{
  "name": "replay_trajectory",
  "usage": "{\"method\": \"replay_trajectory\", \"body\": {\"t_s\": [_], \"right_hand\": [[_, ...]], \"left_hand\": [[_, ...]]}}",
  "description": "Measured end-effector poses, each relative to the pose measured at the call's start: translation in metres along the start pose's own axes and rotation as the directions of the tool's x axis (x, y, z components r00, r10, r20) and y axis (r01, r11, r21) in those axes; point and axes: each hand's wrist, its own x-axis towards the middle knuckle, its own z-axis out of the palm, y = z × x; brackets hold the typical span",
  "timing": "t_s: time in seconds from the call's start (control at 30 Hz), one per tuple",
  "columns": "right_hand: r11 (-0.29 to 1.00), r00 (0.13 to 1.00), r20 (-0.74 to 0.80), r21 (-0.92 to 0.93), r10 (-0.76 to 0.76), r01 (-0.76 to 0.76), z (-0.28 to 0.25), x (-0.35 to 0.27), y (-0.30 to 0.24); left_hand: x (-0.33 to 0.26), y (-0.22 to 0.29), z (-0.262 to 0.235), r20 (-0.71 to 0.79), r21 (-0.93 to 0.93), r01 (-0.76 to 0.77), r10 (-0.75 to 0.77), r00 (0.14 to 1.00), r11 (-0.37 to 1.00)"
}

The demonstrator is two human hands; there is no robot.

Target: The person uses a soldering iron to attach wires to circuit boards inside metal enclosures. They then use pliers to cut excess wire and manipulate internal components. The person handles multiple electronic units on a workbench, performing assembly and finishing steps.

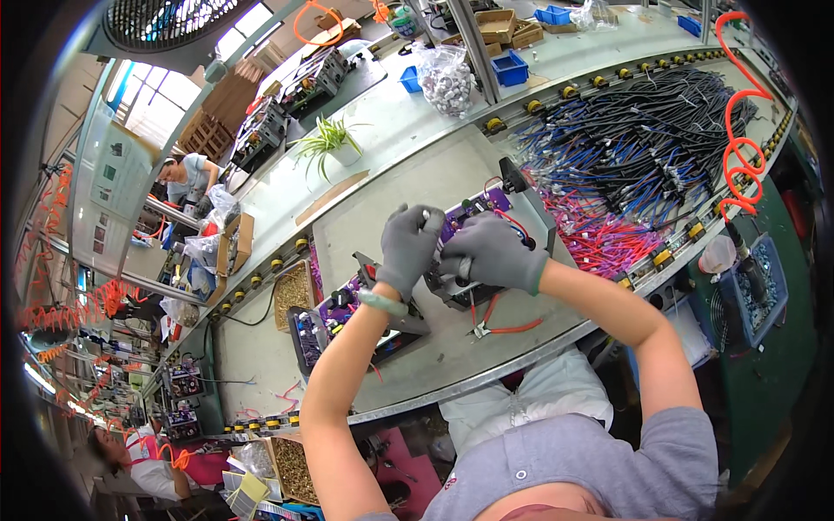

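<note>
My left hand (410, 249), in a grey glove, is closed with its fingertips pinched together above a black-framed unit (540, 215) with a purple circuit board (476, 207). Close beside it, my right hand (493, 253), also gloved, curls its fingers inward over the near part of the same unit. Whatever either hand grips is too small or too covered to make out. Red-handled cutting pliers (514, 329) lie on the bench just below the unit. Left of them, partly behind my left forearm, sits a second unit (304, 337) with a purple board.
Bundles of black cables (625, 139) with pink and red ends (599, 239) cover the right side. A coiled orange air hose (737, 148) hangs there. Further back are a potted plant (346, 153) and a bag of small parts (446, 80). One co-worker (193, 178) is at far left.
</note>
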Motion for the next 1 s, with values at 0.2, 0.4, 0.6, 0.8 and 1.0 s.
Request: {"method": "replay_trajectory", "body": {"t_s": [0.2, 0.4, 0.6, 0.8, 1.0], "right_hand": [[0.935, 0.957, 0.116, 0.212, 0.266, -0.285, 0.010, 0.005, -0.006], [0.564, 0.880, 0.230, 0.694, 0.415, -0.447, -0.006, 0.014, -0.011], [0.664, 0.937, 0.110, 0.679, 0.332, -0.315, 0.000, 0.014, -0.010], [0.758, 0.916, -0.007, 0.565, 0.401, -0.327, 0.005, 0.009, -0.013], [0.996, 0.942, -0.328, 0.081, 0.070, -0.046, 0.009, 0.007, -0.015]], "left_hand": [[-0.030, 0.038, -0.006, -0.236, 0.059, -0.206, 0.214, 0.948, 0.977], [-0.039, 0.000, -0.045, 0.010, -0.174, -0.007, 0.009, 1.000, 0.985], [-0.038, 0.013, -0.044, 0.034, -0.415, 0.028, -0.015, 0.999, 0.909], [-0.031, 0.034, -0.038, 0.042, -0.054, 0.051, -0.049, 0.998, 0.997], [-0.034, 0.013, -0.038, 0.105, -0.014, 0.110, -0.108, 0.989, 0.994]]}}
